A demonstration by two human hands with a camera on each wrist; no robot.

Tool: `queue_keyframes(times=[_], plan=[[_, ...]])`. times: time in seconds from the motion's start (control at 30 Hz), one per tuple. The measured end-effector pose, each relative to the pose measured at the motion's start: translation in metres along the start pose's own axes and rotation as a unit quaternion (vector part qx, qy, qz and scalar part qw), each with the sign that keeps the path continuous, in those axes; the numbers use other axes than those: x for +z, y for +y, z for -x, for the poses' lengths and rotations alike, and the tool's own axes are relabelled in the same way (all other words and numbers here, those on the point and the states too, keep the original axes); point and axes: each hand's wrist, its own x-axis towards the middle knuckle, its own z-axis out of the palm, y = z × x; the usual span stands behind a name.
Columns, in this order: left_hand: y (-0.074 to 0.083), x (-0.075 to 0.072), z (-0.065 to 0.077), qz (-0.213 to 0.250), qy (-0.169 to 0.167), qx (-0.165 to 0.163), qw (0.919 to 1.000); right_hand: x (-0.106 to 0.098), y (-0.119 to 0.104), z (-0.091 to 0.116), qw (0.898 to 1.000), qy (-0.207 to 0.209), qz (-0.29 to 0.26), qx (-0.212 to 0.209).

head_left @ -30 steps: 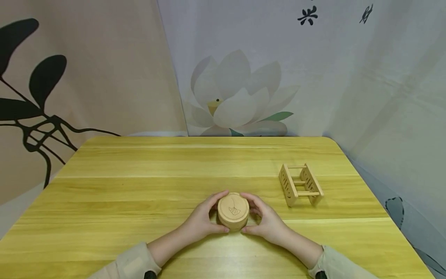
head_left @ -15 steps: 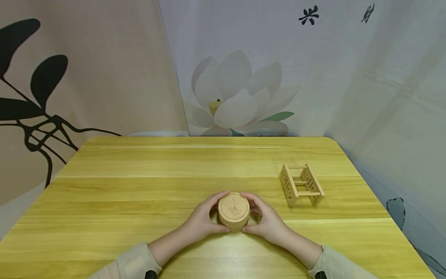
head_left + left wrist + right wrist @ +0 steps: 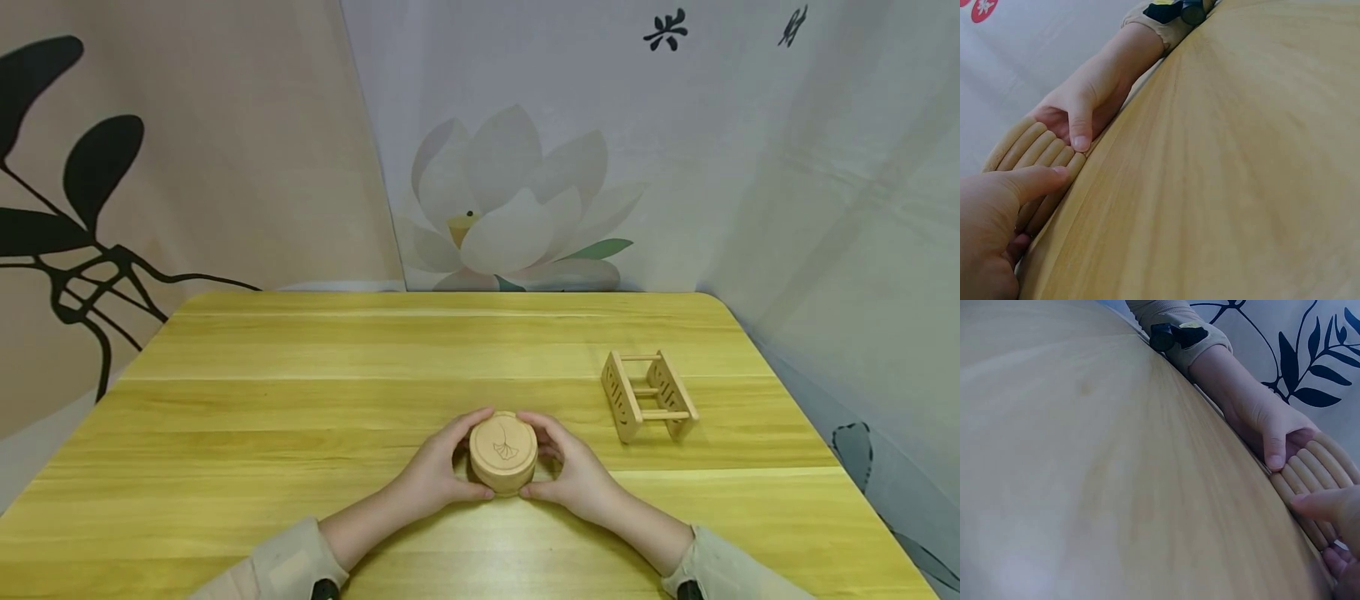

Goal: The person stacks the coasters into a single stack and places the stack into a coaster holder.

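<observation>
A stack of several round wooden coasters (image 3: 503,450) stands at the front middle, a ginkgo leaf engraved on its top one. My left hand (image 3: 429,473) grips it from the left, and my right hand (image 3: 576,473) from the right. Both thumbs meet the near side of the stack while the other fingers curl round toward its far side, partly hidden. In the left wrist view the rounded edges of the coasters (image 3: 1035,149) show between the two hands. From the right wrist, the stack (image 3: 1313,465) sits low at the tabletop with a thumb on either side.
Right of the hands, an open wooden rack (image 3: 663,415) with slotted side panels and crossbars stands on the wooden table (image 3: 300,400). Behind the table hangs a printed curtain (image 3: 525,200) with a lotus and dark leaves.
</observation>
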Motion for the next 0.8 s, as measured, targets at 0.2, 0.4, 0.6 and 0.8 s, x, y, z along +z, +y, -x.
queue_keyframes(times=[0.2, 0.4, 0.6, 0.8], plan=[[-0.0003, 0.0003, -0.0004, -0.011, 0.0, 0.004, 0.9999, -0.0002, 0.0016, -0.0002, 1.0, 0.001, 0.005, -0.001], [-0.0003, 0.0004, -0.0003, -0.009, 0.001, 0.004, 0.9999, 0.0002, 0.0006, -0.0008, 1.0, 0.004, -0.006, 0.005], [-0.0003, 0.0003, 0.0002, -0.011, 0.004, 0.002, 0.9999, 0.0014, 0.0001, -0.0015, 1.0, 0.01, -0.006, 0.004], [-0.0001, 0.0004, 0.0002, -0.015, 0.007, -0.002, 0.9999, 0.0009, -0.0005, -0.0013, 1.0, 0.009, -0.009, 0.003]])
